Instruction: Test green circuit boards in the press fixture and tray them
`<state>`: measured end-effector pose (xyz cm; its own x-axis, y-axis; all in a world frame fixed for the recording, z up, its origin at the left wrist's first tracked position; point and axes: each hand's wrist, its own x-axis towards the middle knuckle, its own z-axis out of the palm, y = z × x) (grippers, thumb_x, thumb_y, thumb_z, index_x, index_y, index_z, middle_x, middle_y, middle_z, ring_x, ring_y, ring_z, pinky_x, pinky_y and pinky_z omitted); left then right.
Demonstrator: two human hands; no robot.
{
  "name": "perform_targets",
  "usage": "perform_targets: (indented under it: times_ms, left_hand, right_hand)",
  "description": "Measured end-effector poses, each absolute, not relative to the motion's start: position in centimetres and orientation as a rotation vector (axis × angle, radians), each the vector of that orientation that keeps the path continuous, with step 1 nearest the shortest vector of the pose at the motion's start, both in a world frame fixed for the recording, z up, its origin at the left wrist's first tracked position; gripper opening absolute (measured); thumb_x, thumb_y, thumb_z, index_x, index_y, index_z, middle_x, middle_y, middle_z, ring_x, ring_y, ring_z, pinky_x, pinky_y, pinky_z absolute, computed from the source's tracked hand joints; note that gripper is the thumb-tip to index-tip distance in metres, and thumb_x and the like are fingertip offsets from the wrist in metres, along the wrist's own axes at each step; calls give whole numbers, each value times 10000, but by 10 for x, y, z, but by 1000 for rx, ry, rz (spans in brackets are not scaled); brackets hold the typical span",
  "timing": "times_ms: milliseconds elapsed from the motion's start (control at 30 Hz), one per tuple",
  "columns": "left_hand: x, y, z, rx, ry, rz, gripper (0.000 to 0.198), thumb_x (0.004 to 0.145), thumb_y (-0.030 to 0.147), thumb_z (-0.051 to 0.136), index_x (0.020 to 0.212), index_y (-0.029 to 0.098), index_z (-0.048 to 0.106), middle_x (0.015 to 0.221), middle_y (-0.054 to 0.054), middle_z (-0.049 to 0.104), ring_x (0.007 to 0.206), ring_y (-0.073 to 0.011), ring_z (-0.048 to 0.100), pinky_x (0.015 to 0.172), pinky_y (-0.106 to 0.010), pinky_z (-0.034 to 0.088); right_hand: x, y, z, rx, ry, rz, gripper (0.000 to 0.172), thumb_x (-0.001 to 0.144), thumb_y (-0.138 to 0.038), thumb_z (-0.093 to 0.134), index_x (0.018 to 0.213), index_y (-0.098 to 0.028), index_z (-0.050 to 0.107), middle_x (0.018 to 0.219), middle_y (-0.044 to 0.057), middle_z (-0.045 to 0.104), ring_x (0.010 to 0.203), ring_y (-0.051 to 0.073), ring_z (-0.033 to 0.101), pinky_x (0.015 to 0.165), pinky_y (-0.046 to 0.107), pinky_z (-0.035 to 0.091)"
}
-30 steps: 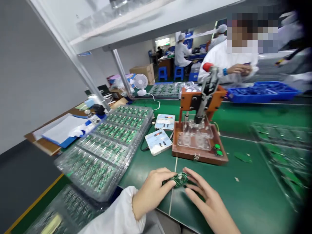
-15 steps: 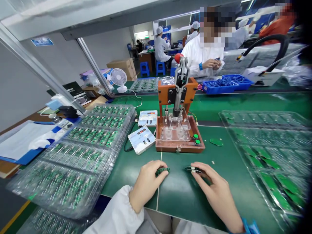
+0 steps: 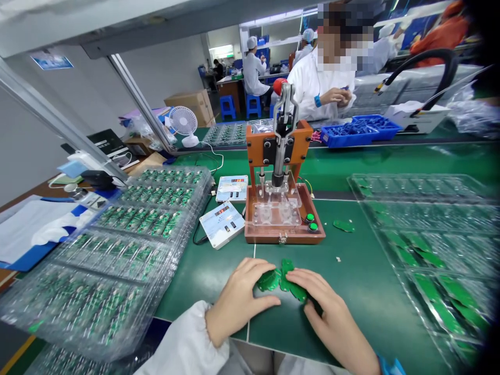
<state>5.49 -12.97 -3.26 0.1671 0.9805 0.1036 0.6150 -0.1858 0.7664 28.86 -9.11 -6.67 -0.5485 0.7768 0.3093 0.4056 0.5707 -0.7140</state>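
Note:
My left hand (image 3: 244, 294) has its thumb apart from the fingers, which touch a rounded green circuit board (image 3: 269, 281). My right hand (image 3: 326, 307) closes its fingers and thumb about a longer green circuit board (image 3: 292, 284), partly hidden under the fingers. The two boards lie nearly edge to edge, low at the green tabletop; whether they rest fully on it I cannot tell. Behind them stands an orange toggle press fixture (image 3: 279, 146) with a red knob, a clear plate and a brown wooden base. Another green board piece (image 3: 344, 226) lies right of the fixture.
Stacked clear trays (image 3: 128, 234) of circuit boards fill the left side. At the right, a clear tray (image 3: 414, 192) holds green pieces. Two counter boxes (image 3: 222, 224) with red displays sit beside the press. Across the bench, a co-worker (image 3: 324, 88) sits behind blue bins (image 3: 347, 136).
My hands have come closer together. The boards, seen edge-on before, now show their green faces. My left thumb has moved off its board. The whole view has shifted slightly.

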Motion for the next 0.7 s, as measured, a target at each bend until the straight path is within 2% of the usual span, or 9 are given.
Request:
perform_targets:
  times_ms: [67,167,267,433,533,700]
  left_hand:
    - [43,-130,-28,1908,1434,791,390,850,329,820,1199,249,667,1265,-61,671,1163,-247,610,1021,-387,500]
    - [28,-125,-23,1976,1346,746,184,921,229,710,1105,247,707,1276,-54,687,1181,-233,615,1053,-387,484]
    - [21,-114,-21,2026,1310,710,277,889,119,636,1119,250,718,1330,-43,679,1258,-236,584,1116,-412,453]
    - [18,-103,-23,2096,1276,599,421,775,67,650,1148,249,722,1412,-28,637,1338,-259,541,1165,-452,422]
    - [17,-101,-26,2093,1276,608,410,771,68,653,1129,255,730,1373,-23,665,1312,-250,566,1159,-444,431]
    - [16,-100,-34,2079,1281,637,293,843,119,668,1092,252,745,1337,-37,687,1288,-248,585,1137,-438,444]
  right_hand:
    - [294,-89,-63,-950,-2189,801,623,822,-27,385,1320,-332,604,1342,-17,646,1299,182,588,1104,386,536]
    - [297,-80,-58,-1018,-2178,817,411,960,-159,457,1298,-318,628,1341,16,650,1288,214,597,1090,412,546]
    - [294,-66,-55,-1079,-2214,787,287,1007,-331,545,1273,-309,650,1353,39,644,1305,253,580,1103,466,532]
    - [286,-53,-54,-1087,-2353,740,332,973,-395,630,1286,-286,650,1385,59,625,1317,295,565,1106,551,512]
    - [284,-52,-56,-1085,-2400,733,336,958,-394,657,1275,-281,659,1345,63,655,1285,307,587,1076,571,523]
    - [283,-52,-60,-1076,-2376,749,286,959,-359,660,1232,-281,690,1298,69,682,1257,302,606,1066,546,528]
